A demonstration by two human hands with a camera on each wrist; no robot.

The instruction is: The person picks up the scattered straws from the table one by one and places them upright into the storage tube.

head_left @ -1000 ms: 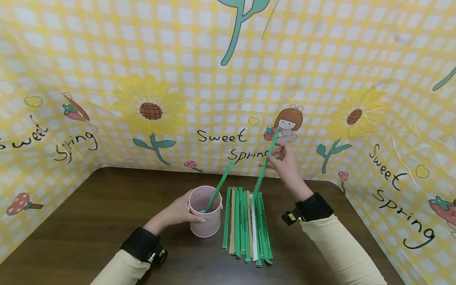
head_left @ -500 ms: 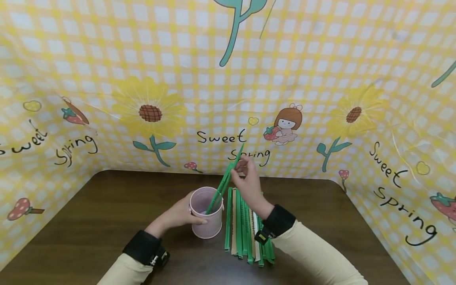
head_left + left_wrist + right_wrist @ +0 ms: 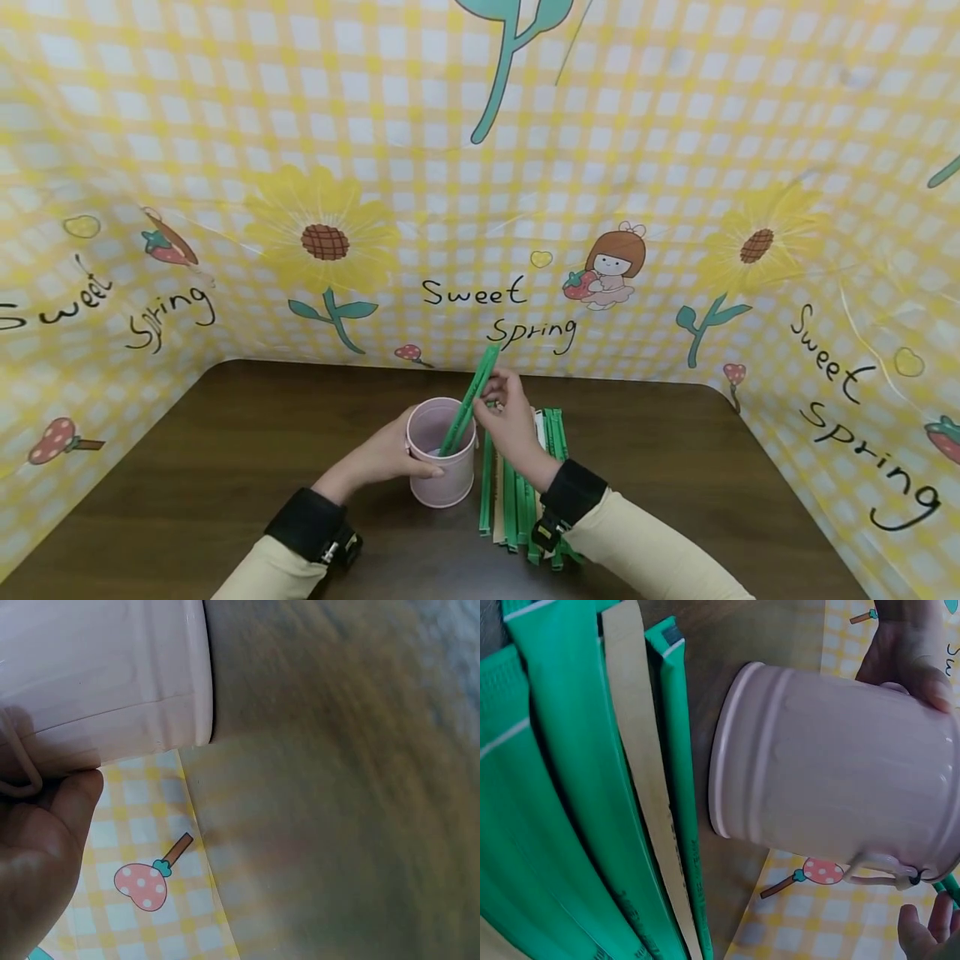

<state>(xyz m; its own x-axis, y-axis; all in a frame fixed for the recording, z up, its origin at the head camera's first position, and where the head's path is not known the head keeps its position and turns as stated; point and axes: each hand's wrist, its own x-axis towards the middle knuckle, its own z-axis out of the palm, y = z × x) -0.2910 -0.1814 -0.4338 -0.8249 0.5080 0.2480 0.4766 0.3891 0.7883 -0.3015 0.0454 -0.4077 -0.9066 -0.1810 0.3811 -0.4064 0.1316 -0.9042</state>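
Note:
In the head view my left hand (image 3: 382,452) grips the left side of a small pale pink pail (image 3: 442,487), thumb across its front near the rim. The pail stands upright on the dark wooden table. Two green paper-wrapped straws (image 3: 469,402) lean together inside it, their tops sticking out to the upper right. My right hand (image 3: 513,421) pinches one of them above the rim; its fingertips also show beside the pail's mouth in the right wrist view. Under the right forearm lies a row of wrapped straws (image 3: 510,508), mostly green, with some brown and white, partly hidden.
Brown table (image 3: 645,450) extends to both sides of the pail. A yellow checked cloth (image 3: 450,208) with printed flowers rises behind and along the sides. In the right wrist view, the pail's wire handle (image 3: 877,870) hangs along its side.
My right hand has carried a green straw left from above the row and lowered it into the pail beside the other. My left hand has kept its hold on the pail.

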